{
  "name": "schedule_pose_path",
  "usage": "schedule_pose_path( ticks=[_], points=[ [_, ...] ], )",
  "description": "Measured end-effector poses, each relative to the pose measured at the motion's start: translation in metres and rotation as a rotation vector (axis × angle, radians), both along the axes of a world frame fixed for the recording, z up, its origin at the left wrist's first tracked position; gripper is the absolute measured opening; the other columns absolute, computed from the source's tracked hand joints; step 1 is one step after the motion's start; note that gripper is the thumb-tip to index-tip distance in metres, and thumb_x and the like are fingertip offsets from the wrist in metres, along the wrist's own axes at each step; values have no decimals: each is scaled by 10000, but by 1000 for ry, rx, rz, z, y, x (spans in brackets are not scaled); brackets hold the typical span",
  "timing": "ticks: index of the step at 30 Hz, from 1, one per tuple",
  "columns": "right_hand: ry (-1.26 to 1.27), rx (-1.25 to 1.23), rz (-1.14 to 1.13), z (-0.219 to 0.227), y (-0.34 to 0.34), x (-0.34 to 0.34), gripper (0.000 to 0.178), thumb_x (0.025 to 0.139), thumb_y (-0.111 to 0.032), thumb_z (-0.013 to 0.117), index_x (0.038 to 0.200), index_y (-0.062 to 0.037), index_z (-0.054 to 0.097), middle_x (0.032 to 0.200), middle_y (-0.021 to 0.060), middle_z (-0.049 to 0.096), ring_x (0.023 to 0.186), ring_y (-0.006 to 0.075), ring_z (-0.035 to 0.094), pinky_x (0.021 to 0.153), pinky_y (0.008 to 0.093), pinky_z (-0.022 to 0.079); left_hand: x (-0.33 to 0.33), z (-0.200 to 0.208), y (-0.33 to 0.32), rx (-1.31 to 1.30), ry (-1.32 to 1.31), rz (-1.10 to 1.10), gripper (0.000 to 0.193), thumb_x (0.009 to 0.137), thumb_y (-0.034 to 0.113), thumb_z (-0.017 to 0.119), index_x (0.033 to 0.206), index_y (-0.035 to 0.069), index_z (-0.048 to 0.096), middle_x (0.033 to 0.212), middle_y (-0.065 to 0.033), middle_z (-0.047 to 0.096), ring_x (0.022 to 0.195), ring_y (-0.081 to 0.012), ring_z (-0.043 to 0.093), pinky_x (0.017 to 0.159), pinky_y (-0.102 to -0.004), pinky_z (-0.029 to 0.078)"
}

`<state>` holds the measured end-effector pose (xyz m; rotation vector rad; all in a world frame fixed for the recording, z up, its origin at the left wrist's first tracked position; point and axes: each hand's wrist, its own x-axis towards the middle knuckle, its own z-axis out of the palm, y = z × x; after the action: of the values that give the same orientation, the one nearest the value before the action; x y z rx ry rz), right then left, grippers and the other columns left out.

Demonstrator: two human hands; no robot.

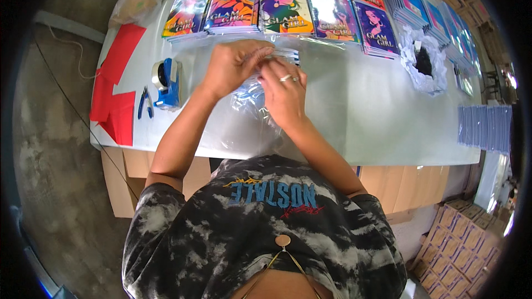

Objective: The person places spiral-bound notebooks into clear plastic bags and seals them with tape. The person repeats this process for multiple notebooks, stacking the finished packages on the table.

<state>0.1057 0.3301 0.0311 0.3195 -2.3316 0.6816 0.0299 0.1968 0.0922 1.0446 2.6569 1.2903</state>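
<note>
Close together over the white table (382,116), both my hands work on crinkled clear plastic film (249,102). My left hand (235,66) is closed, with its fingertips pinching the film. Opposite it, my right hand (284,86), which wears a ring, has bent fingers closed on the same film. A small stack of notebooks (292,56) shows partly behind my fingers; its covers are hidden, and I cannot tell whether the film goes all the way around it. The film hangs down toward the table's near edge.
Stacks of colourful spiral notebooks (284,11) line the far side. Left lie a blue tape dispenser (169,84), blue-handled cutters (145,103) and red sheets (123,58). On the right are crumpled white plastic (411,69) and a notebook stack (485,127). Cartons (460,238) stand beyond the table.
</note>
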Motion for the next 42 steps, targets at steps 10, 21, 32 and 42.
schedule_pose_path(
  ticks=[10,21,32,42],
  points=[
    [201,-194,48,-26,0,8,241,657,-2,691,789,-202,669,926,-65,637,963,140,578,837,295,345,77,-58,-27,135,614,103,263,659,-49,648,892,70,672,921,-74,678,870,-223,650,773,-347,509],
    [276,-135,90,-27,5,-6,198,619,-93,787,708,-224,669,925,-80,635,952,139,571,833,280,334,8,-111,-257,181,-1027,1043,354,851,357,573,988,41,651,910,-68,578,846,-166,535,717,-271,421],
    [287,-71,77,-32,6,-9,210,616,-113,801,674,-236,641,960,-87,614,968,144,552,847,292,320,81,-163,-286,-219,-276,1263,196,861,205,593,913,41,687,697,-57,657,641,-130,598,591,-287,482],
    [219,-116,116,-27,11,-7,266,650,-70,751,835,-218,628,960,-77,621,960,160,569,850,311,310,94,-55,-1,597,-782,591,357,814,299,686,592,38,589,522,-21,552,433,-65,461,417,-213,359]
  ],
)
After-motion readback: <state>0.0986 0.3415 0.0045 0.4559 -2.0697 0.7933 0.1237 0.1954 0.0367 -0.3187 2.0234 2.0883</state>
